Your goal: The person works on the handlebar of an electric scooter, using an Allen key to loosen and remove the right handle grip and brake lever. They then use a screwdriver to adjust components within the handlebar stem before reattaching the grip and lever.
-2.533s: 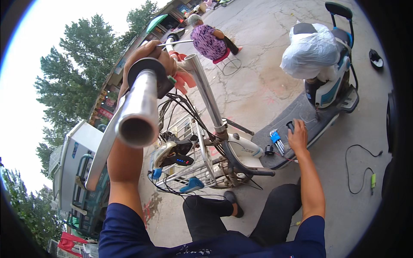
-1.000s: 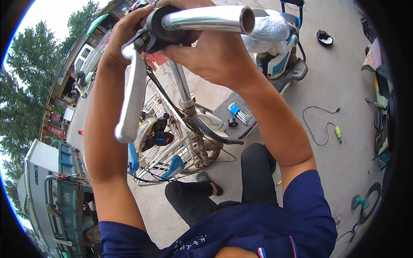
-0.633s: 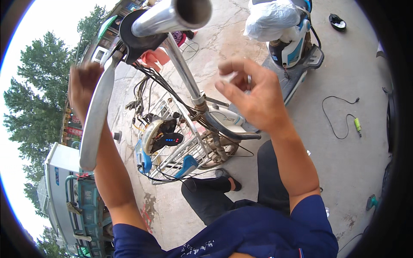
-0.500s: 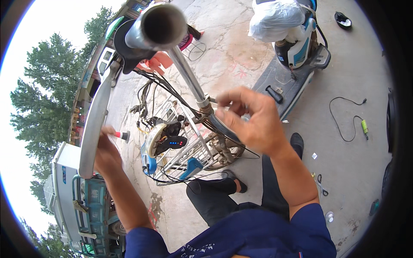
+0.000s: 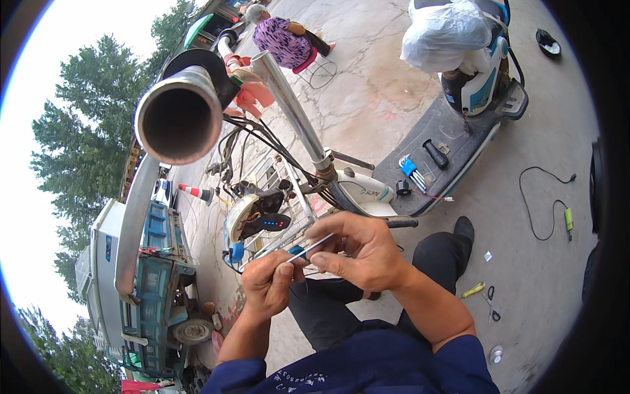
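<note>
White print [image 5: 298,382] crosses the navy shirt [image 5: 377,358], dark lettering [image 5: 370,192] marks the white scooter panel [image 5: 356,186], a blue label [image 5: 108,248] the grey truck box [image 5: 107,279].

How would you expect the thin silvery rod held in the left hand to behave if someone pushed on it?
The thin rod looks straight and metallic, so it is probably stiff rather than floppy. Being so slim, it is likely light. Its surface appears smooth, so it might slide or turn in the left hand.
</note>
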A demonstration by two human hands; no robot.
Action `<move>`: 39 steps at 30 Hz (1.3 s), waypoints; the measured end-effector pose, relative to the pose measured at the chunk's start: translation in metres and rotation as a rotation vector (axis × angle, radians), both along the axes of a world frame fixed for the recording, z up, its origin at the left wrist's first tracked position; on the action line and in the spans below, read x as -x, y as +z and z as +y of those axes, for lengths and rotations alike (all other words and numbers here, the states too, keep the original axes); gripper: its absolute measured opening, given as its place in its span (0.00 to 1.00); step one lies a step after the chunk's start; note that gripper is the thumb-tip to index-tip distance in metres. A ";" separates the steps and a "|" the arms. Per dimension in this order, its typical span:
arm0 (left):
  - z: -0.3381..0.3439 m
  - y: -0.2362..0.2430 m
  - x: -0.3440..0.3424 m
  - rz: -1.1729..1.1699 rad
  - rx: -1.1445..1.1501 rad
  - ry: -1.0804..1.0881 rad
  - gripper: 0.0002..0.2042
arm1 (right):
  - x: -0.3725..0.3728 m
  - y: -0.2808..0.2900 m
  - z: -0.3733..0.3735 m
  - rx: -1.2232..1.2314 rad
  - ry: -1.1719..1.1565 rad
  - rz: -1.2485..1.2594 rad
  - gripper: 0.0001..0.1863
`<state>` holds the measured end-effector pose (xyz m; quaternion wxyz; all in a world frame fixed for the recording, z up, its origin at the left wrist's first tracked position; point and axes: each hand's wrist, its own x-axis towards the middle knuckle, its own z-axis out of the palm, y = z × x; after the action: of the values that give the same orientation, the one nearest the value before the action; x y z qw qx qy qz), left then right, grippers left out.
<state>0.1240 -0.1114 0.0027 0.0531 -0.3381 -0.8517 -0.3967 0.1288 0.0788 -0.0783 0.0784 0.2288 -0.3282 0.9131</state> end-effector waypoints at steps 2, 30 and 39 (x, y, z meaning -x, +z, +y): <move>0.013 -0.002 0.003 -0.012 -0.089 0.003 0.15 | -0.001 0.006 0.002 0.131 0.030 -0.048 0.17; 0.072 -0.145 -0.009 -0.745 -0.023 -0.038 0.20 | -0.051 -0.138 0.035 -0.008 -0.375 -0.502 0.05; 0.125 -0.240 0.047 -1.142 -0.419 0.126 0.18 | 0.015 -0.270 0.132 -0.589 -0.604 -0.939 0.12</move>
<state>0.0769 0.0138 -0.2371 -0.3233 -0.0031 -0.6679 -0.6703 0.1137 0.2107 -0.3481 0.1139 -0.2872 -0.6153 0.7253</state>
